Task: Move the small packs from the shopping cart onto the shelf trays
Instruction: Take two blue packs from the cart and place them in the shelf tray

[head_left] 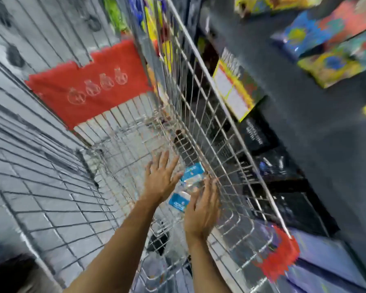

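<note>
Both my hands reach down into the wire shopping cart point(201, 115). Between them lie small packs point(188, 182) with clear wrapping and blue labels, low against the cart's right wall. My left hand point(161, 176) is flat with fingers spread, at the packs' left side. My right hand point(201, 210) is also spread, its fingers against the packs' near right side. Neither hand is closed around a pack. The frame is blurred. The dark shelf point(304, 115) rises just right of the cart.
A red plastic panel point(89, 85) marks the cart's far end and a red corner piece point(281, 254) its near right. Colourful snack bags point(334, 45) lie on the shelf at top right. Boxes point(235, 87) stand on a lower shelf. Grey tiled floor lies left.
</note>
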Available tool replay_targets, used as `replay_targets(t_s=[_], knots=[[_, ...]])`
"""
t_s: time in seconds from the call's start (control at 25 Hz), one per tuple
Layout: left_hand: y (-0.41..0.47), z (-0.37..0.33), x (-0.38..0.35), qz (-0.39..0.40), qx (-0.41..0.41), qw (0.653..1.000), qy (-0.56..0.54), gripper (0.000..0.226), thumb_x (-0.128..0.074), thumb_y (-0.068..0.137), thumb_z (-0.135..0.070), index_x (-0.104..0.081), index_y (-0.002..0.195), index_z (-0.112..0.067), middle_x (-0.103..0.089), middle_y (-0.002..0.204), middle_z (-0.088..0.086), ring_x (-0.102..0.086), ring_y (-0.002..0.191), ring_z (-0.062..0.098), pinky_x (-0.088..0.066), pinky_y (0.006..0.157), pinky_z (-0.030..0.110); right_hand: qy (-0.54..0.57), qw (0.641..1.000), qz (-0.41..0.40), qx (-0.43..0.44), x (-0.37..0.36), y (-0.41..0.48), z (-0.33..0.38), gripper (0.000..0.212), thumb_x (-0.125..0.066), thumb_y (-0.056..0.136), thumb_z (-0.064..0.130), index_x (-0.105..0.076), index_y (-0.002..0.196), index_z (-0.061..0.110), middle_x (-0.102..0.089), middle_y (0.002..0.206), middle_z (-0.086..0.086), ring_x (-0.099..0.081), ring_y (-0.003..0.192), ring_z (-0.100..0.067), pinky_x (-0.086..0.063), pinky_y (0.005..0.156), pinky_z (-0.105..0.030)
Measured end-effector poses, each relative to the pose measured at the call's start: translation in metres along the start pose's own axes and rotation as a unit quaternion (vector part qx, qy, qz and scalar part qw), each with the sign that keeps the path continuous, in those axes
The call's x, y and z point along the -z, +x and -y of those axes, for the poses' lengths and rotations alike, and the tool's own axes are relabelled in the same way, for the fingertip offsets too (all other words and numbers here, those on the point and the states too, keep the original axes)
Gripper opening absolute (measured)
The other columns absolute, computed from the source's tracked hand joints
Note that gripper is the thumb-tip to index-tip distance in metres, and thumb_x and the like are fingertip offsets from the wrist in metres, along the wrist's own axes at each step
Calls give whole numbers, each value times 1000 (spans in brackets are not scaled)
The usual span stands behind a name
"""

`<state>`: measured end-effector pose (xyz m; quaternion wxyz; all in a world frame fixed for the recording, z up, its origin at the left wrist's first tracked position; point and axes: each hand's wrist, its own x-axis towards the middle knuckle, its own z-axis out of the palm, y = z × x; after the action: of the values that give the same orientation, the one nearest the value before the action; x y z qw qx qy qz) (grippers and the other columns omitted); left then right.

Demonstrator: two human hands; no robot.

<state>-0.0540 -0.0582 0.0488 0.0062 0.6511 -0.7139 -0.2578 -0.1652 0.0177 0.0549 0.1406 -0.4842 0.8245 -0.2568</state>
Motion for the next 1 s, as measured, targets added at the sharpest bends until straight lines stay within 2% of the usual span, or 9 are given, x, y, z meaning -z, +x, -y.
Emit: replay_targets(t_s=[0.08,0.16,0.44,0.52,0.64,0.72,0.84,0.92,1.0], knots=[[18,4,-35,55,4,998,20,69,-6,87,-66,-10,146,-31,0,158,4,4,144,25,-3,114,46,5,1000,6,-17,-27,-2,-13,52,-35,92,39,-48,133,9,-48,138,-18,-50,118,-34,-37,93,-41],[34,4,-62,77,12,997,17,62,-28,92,-57,-15,146,-30,0,158,5,4,144,25,-3,114,47,19,1000,13,-21,-50,-4,-21,50,-36,92,36,-50,130,5,-50,135,-19,-51,119,-34,-40,93,-42],[33,7,-86,-31,28,995,-94,50,-57,85,-49,-52,123,-17,-28,152,11,-20,140,29,-16,107,49,-2,998,51,-41,-70,-28,-35,51,-43,79,21,-52,127,7,-53,134,-15,-46,122,-29,-35,96,-42],[28,10,-75,-67,59,984,-157,42,-64,82,-39,-53,114,-13,-46,139,11,-40,128,29,-25,101,47,-21,997,69,-41,-66,-26,-34,47,-48,77,17,-55,122,7,-57,128,-14,-48,118,-31,-36,95,-43],[19,18,-51,-147,140,937,-283,26,-67,82,-18,-52,103,-14,-66,105,7,-60,88,24,-50,80,46,-48,992,101,-55,-56,-18,-32,44,-66,72,10,-60,116,11,-61,114,-13,-52,105,-30,-38,91,-42],[10,28,-42,-187,118,959,-175,24,-67,77,-7,-55,97,-13,-66,97,10,-59,83,29,-50,74,47,-30,987,128,-88,-49,-13,-31,42,-72,73,9,-61,114,15,-59,111,-10,-49,97,-22,-37,91,-40],[-7,46,-55,-146,4,989,12,41,-79,65,-10,-57,100,-5,-64,94,20,-61,79,38,-49,72,50,2,993,89,-78,-38,-11,-31,32,-72,75,5,-65,105,15,-57,99,-5,-43,84,-12,-47,83,-45],[-19,54,-65,-104,-49,993,38,47,-76,69,-27,-55,105,-6,-64,98,20,-62,82,37,-49,73,50,-13,999,40,-9,-33,-13,-30,27,-74,72,-1,-66,95,12,-58,88,-6,-43,77,-12,-50,70,-38],[-21,56,-65,-111,-13,994,-15,42,-55,80,-40,-55,110,-10,-63,106,17,-61,92,34,-46,79,47,-65,994,49,69,-31,-17,-31,25,-76,70,2,-65,90,13,-60,87,-8,-50,75,-17,-45,66,-35]])
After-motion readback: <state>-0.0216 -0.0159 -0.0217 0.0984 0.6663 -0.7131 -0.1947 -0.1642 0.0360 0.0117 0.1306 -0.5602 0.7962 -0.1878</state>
